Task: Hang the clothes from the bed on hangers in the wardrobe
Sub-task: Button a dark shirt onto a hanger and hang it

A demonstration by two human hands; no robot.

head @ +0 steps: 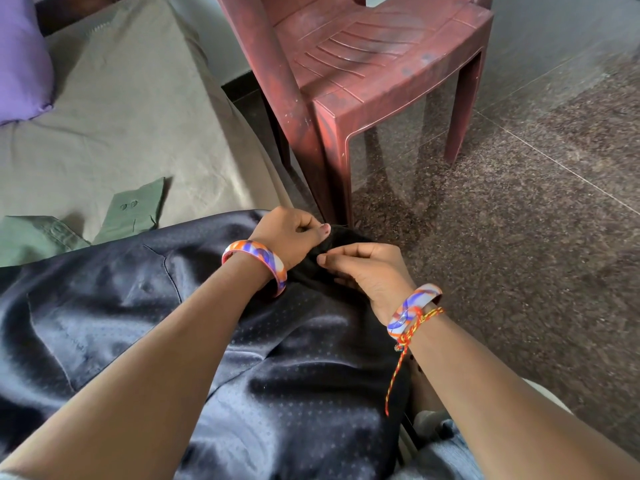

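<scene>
Pillow: a purple pillow point(20, 57) is seen at the far left, at the head of the bed.
Bed: the bed point(131, 109) is covered with a beige sheet; it serves as the holding surface for the clothes.
Bed contents: a green garment point(45, 233) with a buttoned cuff lies flat on the sheet; a dark satin shirt point(145, 306) is spread beside it, its collar end hanging over the bed edge.
Left hand: the left hand point(287, 233) is curled, and the dark fabric at the collar is pinched between thumb and fingers.
Right hand: the right hand point(367, 268) is curled just beside the left, and the same bunch of dark cloth is gripped.
Step in hand: the collar or top button of the shirt is judged to be under preparation for a hanger; no hanger is identified with certainty.
Method: the collar is best held taut between both hands, and the slippery satin is best gathered evenly so that it does not slide off.
Chair: a red plastic chair point(381, 64) stands on the floor right of the bed; nothing is seen on its seat.
Wardrobe: not in view.
</scene>
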